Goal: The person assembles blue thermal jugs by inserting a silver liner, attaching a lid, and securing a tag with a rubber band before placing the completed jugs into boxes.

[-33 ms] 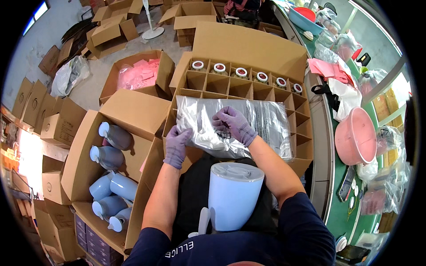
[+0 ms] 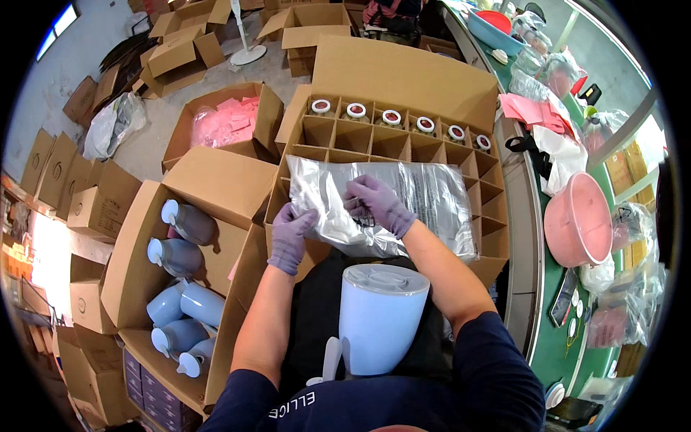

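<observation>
Clear plastic bag (image 2: 425,198) spread over the divided carton (image 2: 403,137), pinched at its near-left end by left hand (image 2: 290,235) and right hand (image 2: 376,204), fingers closed on the film. Beyond the hands, white-and-red-capped jars (image 2: 391,117) fill the far cells. Below them, pale blue jug (image 2: 379,317).

Pink basin (image 2: 578,219) on green table (image 2: 541,338).
</observation>
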Demonstrator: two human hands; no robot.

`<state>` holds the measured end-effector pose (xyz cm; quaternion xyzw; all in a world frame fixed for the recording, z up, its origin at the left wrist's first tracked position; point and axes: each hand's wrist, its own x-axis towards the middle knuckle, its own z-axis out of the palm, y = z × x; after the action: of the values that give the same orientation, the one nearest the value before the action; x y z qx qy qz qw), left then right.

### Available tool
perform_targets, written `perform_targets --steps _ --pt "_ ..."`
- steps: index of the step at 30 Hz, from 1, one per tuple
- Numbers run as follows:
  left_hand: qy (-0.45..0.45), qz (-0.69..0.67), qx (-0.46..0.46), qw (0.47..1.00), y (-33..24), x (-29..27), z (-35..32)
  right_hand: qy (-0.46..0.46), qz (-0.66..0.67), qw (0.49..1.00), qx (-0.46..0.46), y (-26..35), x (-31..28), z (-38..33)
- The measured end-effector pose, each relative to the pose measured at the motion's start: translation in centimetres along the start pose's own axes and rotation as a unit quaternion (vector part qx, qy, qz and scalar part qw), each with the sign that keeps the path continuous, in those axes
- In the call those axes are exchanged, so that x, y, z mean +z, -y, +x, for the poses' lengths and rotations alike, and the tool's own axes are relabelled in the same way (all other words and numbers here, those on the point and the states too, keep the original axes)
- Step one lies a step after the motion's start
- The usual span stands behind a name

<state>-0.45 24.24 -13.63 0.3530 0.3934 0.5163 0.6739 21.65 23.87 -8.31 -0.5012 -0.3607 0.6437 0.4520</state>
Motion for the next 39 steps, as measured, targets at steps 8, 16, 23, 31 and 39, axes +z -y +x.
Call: perform_targets --steps 8,16,23,31,39 --pt "-0.087 0.023 -0.028 0.996 0.0 1.0 1.6 -0.033 0.043 0.993 -0.104 -0.3 -1.9 0.3" --pt "-0.193 0.494 0.452 0.717 -5.5 4.0 0.1 -0.058 0.035 0.987 -0.146 1.8 -3.2 -3.4" --pt "0.129 0.346 0.090 0.925 -1.6 6.9 2.0 -0.037 -0.027 0.983 -0.178 2.6 -3.0 -6.1" --pt "0.086 0.348 0.096 0.929 0.5 5.6 3.3 -0.107 0.128 0.963 -0.213 3.5 -5.0 -9.4" --pt "0.227 0.346 0.007 0.911 -8.8 12.7 -3.2 -0.010 -0.157 0.959 -0.236 4.1 -1.7 -11.0"
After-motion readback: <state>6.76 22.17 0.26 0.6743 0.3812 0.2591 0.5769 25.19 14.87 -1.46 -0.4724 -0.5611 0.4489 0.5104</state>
